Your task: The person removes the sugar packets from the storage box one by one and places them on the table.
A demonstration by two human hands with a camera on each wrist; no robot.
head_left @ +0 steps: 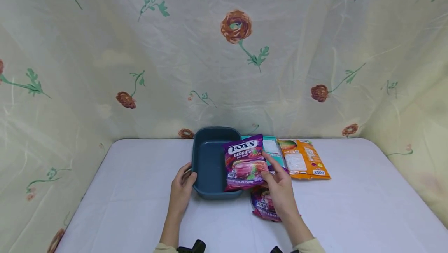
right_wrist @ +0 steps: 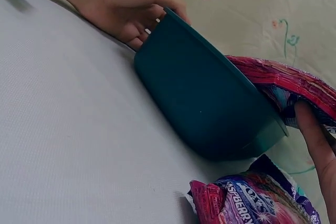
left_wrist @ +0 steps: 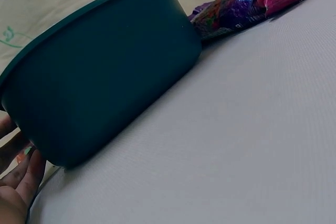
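My right hand (head_left: 281, 191) holds a purple Fox's Berries candy bag (head_left: 245, 163) by its right edge, thumb on the front. The bag is tilted and overlaps the right rim of a dark blue plastic tub (head_left: 209, 167). My left hand (head_left: 181, 190) grips the tub's left side; in the right wrist view its thumb lies at the rim (right_wrist: 210, 48) and its fingers curl beside the outer wall. A second purple candy bag (head_left: 263, 205) lies on the table under my right wrist, partly hidden by it.
Right of the tub, a teal bag (head_left: 274, 148) lies partly behind the held bag. Farther right is an orange Fox's candy bag (head_left: 304, 159). The white-covered table (head_left: 133, 198) meets a flowered curtain (head_left: 196, 62) at the back.
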